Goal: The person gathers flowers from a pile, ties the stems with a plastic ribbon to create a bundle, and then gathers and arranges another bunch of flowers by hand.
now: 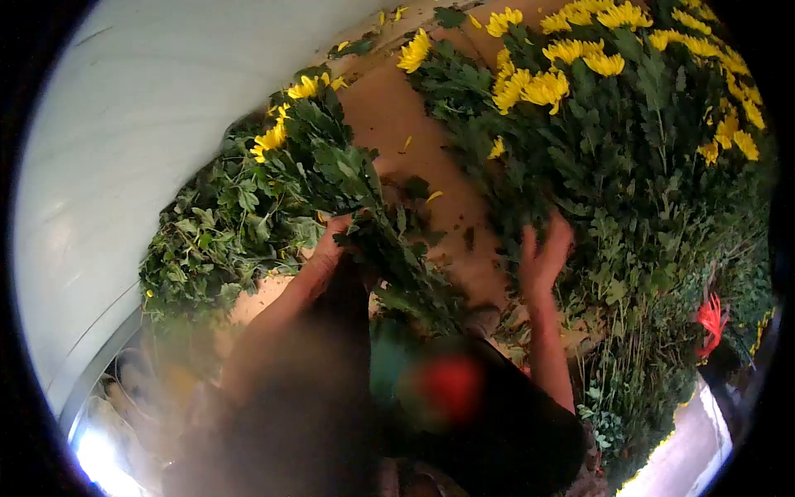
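My left hand (333, 236) is closed round the stems of a small bunch of yellow chrysanthemums (331, 157), whose blooms point up and to the left. Leaves hide part of its fingers. At the left edge of a large pile of yellow chrysanthemums (580, 157) is my right hand (546, 253), its fingers apart and slightly blurred, with nothing seen between them. The pile's blooms lie at the top right and its leafy stems run down toward the bottom.
Loose green leaves (207, 232) are heaped on the left beside a pale curved surface (166, 99). A brown work surface (397, 116) shows between the heaps, with scattered petals. Red ties (710, 325) lie on stems at the right. A blurred red spot covers the lower middle.
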{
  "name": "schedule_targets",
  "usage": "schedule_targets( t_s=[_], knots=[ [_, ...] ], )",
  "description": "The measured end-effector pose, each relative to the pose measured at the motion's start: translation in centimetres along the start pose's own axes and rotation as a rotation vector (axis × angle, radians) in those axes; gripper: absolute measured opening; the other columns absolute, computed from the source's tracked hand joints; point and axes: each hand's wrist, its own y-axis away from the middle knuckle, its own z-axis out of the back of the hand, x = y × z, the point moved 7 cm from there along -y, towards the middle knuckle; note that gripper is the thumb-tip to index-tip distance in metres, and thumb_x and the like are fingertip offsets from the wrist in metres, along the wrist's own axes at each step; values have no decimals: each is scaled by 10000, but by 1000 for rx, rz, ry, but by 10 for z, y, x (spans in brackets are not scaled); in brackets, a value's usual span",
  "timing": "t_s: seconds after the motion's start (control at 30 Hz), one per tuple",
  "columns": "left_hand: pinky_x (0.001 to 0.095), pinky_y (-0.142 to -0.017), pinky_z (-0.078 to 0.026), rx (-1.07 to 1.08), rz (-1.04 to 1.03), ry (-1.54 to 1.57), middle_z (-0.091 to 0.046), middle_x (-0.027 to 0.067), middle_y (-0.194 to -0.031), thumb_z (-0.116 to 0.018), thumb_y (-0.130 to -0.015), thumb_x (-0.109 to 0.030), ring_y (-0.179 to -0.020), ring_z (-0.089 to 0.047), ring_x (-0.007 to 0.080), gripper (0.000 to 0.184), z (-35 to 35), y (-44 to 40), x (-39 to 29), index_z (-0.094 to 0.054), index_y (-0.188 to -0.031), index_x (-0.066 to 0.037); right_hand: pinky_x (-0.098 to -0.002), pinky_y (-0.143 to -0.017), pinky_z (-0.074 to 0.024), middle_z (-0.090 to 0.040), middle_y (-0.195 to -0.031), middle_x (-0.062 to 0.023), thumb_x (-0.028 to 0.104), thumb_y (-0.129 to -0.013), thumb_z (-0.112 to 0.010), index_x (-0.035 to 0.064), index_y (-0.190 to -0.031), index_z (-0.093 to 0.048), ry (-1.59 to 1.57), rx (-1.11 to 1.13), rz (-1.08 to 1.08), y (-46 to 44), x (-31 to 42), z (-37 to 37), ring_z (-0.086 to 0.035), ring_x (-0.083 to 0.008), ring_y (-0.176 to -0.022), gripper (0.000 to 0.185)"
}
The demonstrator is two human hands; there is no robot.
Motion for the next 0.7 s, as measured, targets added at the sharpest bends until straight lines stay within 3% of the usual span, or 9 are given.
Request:
schedule_targets(
  t_s=[0.07,0.1,0.13,0.17,0.23,0.4,0.5,0.6,0.7],
  knots=[
    [282,-800,-476,-14,-116,-176,-633,31,-1050,-527,-845,-64,-956,-578,137,410,5,0,10,-566,-1252,-50,-442,-873,-447,-558,-1144,-210,207,-883,-596,1,-1219,-502,234,-83,-74,4,-33,-6,-551,-366,-1020,405],
    [281,-781,-482,-29,-173,-265,-634,27,-1039,-515,-865,-85,-944,-583,138,386,8,1,15,-573,-1246,-56,-430,-844,-457,-570,-1098,-216,202,-889,-592,-7,-1202,-508,149,230,-178,14,-44,-37,-561,-369,-968,386],
    [283,-783,-483,-142,-43,-292,-637,30,-1040,-523,-875,-127,-931,-592,144,360,22,1,36,-588,-1222,-62,-418,-816,-466,-583,-1052,-221,197,-895,-588,-15,-1185,-514,56,544,-276,30,-52,-66,-572,-372,-915,367],
    [284,-784,-484,-207,28,-312,-638,31,-1041,-526,-879,-147,-924,-596,147,348,29,8,44,-595,-1211,-65,-418,-816,-466,-583,-1052,-221,197,-895,-588,-15,-1185,-514,50,547,-269,25,-30,-64,-572,-372,-915,367],
    [285,-774,-482,-276,66,-236,-639,32,-1027,-531,-885,-192,-902,-601,148,326,32,21,48,-609,-1176,-69,-401,-793,-467,-605,-983,-220,199,-922,-550,-23,-1156,-522,58,869,-311,31,24,-66,-581,-371,-854,324],
    [287,-730,-472,-278,-126,102,-641,33,-965,-534,-889,-289,-842,-599,144,309,10,21,-3,-638,-1084,-73,-367,-775,-463,-626,-952,-177,177,-949,-509,-16,-1138,-535,-237,520,-474,24,-14,-60,-574,-283,-815,272],
    [289,-703,-466,-453,227,276,-636,27,-896,-545,-874,-306,-805,-586,149,287,5,25,1,-646,-1006,-72,-335,-786,-454,-629,-998,-160,177,-966,-486,-9,-1181,-520,-374,391,-393,1,-3,-30,-553,-231,-822,287],
    [289,-705,-466,-385,212,152,-628,19,-843,-559,-857,-318,-779,-581,150,267,2,23,-11,-648,-944,-82,-335,-842,-444,-609,-1091,-177,189,-968,-487,14,-1248,-487,-265,475,-340,-14,9,-31,-573,-249,-927,329],
    [293,-704,-468,-467,297,240,-623,15,-825,-558,-862,-309,-743,-577,156,264,-7,26,-12,-649,-944,-76,-362,-923,-415,-555,-1200,-200,208,-955,-519,-3,-1331,-405,-443,427,-233,-70,91,-29,-548,-306,-1077,446]
  ],
)
